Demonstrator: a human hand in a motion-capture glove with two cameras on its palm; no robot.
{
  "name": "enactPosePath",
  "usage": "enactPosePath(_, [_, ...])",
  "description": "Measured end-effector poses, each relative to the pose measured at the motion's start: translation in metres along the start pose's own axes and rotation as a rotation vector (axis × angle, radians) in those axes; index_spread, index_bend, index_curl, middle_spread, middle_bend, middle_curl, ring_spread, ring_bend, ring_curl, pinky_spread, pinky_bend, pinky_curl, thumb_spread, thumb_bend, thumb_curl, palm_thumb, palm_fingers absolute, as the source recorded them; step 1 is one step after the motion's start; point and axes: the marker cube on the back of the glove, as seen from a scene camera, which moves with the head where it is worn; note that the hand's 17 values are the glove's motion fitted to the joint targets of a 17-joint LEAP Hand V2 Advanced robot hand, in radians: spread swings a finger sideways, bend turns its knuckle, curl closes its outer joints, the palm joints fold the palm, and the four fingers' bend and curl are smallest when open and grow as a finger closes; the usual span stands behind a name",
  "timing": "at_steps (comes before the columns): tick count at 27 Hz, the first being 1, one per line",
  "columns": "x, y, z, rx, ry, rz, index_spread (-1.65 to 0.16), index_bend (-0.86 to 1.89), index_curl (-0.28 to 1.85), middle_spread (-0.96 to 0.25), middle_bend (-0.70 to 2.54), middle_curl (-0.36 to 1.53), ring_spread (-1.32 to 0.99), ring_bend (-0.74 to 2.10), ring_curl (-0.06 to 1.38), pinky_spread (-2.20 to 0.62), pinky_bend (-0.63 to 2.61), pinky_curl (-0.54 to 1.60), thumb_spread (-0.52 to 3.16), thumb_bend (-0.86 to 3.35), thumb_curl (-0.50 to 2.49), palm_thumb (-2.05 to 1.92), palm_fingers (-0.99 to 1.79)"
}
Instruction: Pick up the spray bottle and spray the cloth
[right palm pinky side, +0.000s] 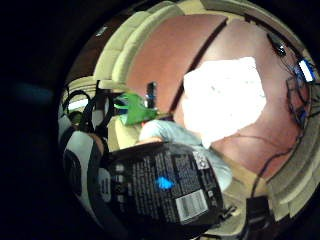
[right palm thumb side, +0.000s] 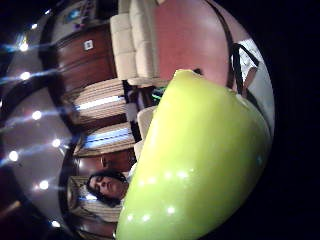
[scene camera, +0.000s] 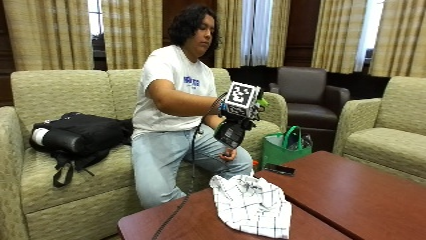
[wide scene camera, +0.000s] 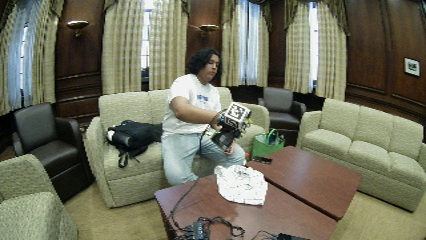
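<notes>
I sit on a beige sofa (scene camera: 60, 95) behind a reddish-brown table (scene camera: 346, 195), with my gloved right hand (scene camera: 234, 122) raised in front of my chest, well above the tabletop. My fingers are wrapped around the spray bottle (scene camera: 231, 134), so it is up in the air in my grasp, not on the table. From outside, its dark body hangs below my hand and a bit of bright green shows at the top, near my knuckles. The camera by my little finger sees the bottle's black label (right palm pinky side: 165, 185) close up, with white print, a blue drop and a barcode. The one by my thumb is nearly filled by the bottle's glossy yellow-green plastic (right palm thumb side: 200, 165).

The cloth (scene camera: 253, 205), white with a thin dark check, lies crumpled on the near left part of the table, below my raised hand and apart from it. My bare left hand (scene camera: 227, 156) rests low by my knee.

A small dark phone-like thing (scene camera: 280, 170) lies on the table's far edge, right of the cloth. A green bag (scene camera: 283, 148) stands on the floor beyond it, beside the sofa. A black backpack (scene camera: 76, 135) sits on the sofa to the left of me
</notes>
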Motion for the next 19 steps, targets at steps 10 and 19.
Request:
enactPosePath(10, [-0.011,-0.041,0.08,0.412,-0.242,-0.253,-0.27,0.32,0.63,-0.19,0.65,0.56,-0.2,0.67,0.49,-0.3,0.46,0.39,0.2,-0.03,0.82,0.96,1.35])
enactPosePath(19, [0.018,-0.078,0.149,0.495,-0.34,-0.23,-0.27,0.31,0.64,-0.19,0.64,0.56,-0.2,0.67,0.49,-0.3,0.48,0.4,0.2,-0.03,0.82,0.95,1.35])
